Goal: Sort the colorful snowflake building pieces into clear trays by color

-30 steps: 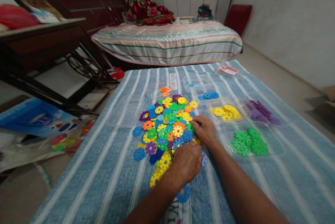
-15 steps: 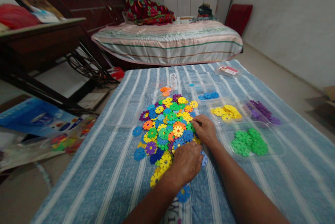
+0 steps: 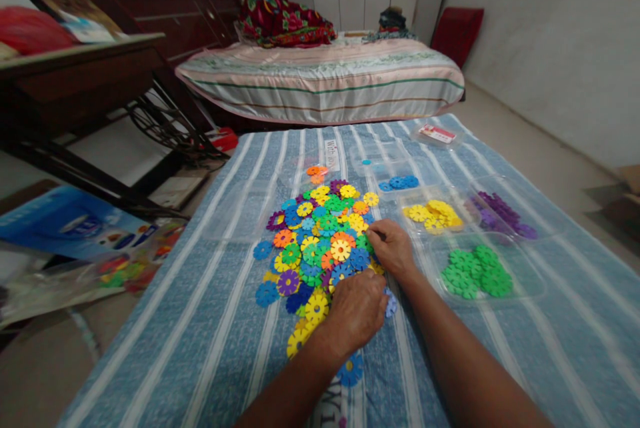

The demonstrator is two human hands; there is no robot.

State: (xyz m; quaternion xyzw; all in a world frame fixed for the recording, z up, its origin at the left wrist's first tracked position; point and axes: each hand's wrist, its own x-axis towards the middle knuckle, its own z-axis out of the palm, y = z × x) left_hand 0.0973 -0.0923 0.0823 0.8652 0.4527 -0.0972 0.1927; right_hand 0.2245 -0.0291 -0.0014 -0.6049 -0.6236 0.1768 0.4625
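Observation:
A heap of flower-shaped plastic discs in mixed colours lies on the striped cloth. At the heap's near right edge is my left hand, its fingers curled and their tips hidden beneath it. My right hand is closed just beyond it, fingertips against the heap's right side by a green disc. Whatever either hand may grip is hidden. A light blue disc sits beside my left hand, and a blue disc lies nearer, by my left forearm.
Clear tubs on the right hold green discs, yellow discs, purple discs and blue discs. Orange discs lie in clear plastic beyond the heap. A clear tub stands left. A bed is behind.

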